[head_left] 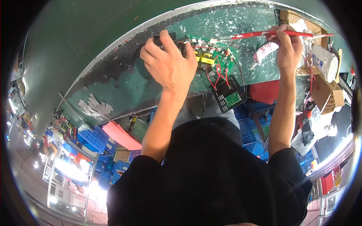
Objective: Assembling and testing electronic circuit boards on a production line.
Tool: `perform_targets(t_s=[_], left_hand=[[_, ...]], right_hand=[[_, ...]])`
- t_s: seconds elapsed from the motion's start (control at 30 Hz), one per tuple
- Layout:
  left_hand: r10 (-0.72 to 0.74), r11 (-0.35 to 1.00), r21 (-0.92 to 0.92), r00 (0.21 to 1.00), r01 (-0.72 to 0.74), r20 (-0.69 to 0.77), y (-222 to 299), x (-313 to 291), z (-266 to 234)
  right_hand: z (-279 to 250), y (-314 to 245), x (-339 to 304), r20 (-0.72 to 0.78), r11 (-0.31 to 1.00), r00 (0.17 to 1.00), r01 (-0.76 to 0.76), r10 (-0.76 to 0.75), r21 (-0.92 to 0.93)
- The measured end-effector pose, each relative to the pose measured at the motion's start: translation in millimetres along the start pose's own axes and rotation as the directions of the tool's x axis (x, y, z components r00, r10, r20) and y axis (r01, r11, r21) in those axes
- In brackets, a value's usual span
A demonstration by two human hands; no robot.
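My left hand (169, 62) is curled over the left end of a green circuit board (228, 63), gripping a black part there; the fingertips are partly hidden. Yellow transformers (207, 59), red wires and small components crowd the board. By those wires it joins a black panel (223, 92) with a small green board on it, at the bench's near edge. In my right hand (289, 49) a thin red brush (250, 35) is pinched, lying nearly level. Its whitish tip is at the board's far right edge; whether it touches, I cannot tell.
Right of the board lies a crumpled white-and-red tube (265, 52). A white plastic bottle (324, 63) lies on its side near a cardboard box (326, 94). Paper strips (95, 107) sit on the left of the green bench (124, 92), whose surface has white residue. Blue bins (92, 139) stand below.
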State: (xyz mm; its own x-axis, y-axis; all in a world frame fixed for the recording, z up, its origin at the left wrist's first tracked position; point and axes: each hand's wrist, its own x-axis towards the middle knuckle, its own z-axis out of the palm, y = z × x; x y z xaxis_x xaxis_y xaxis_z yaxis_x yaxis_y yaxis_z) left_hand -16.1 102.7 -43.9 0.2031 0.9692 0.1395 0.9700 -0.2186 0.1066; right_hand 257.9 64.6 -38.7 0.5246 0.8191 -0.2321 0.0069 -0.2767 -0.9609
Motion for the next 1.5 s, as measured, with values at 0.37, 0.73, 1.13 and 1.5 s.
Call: perform_targets(t_s=[0.37,0.73,1.13,1.5], left_hand=[[0.018,1.0,0.019,1.0,-0.018,-0.009,0,0,0],[0.008,1.0,0.02,1.0,-0.008,0.003,1,0,-1],[0.011,0.999,0.037,1.0,-0.011,-0.002,2,1,-1],[0.007,0.999,0.047,1.0,-0.007,-0.005,3,1,-1]], right_hand=[[0,1,0,0.022,0.999,0.999,0.024,-0.024,0.026],[0,2,-4,0.028,0.99,0.994,0.102,-0.105,0.094],[-6,4,-7,-0.022,0.992,0.995,0.102,-0.1,0.07],[-8,4,-14,-0.012,0.996,0.997,0.075,-0.075,0.045]])
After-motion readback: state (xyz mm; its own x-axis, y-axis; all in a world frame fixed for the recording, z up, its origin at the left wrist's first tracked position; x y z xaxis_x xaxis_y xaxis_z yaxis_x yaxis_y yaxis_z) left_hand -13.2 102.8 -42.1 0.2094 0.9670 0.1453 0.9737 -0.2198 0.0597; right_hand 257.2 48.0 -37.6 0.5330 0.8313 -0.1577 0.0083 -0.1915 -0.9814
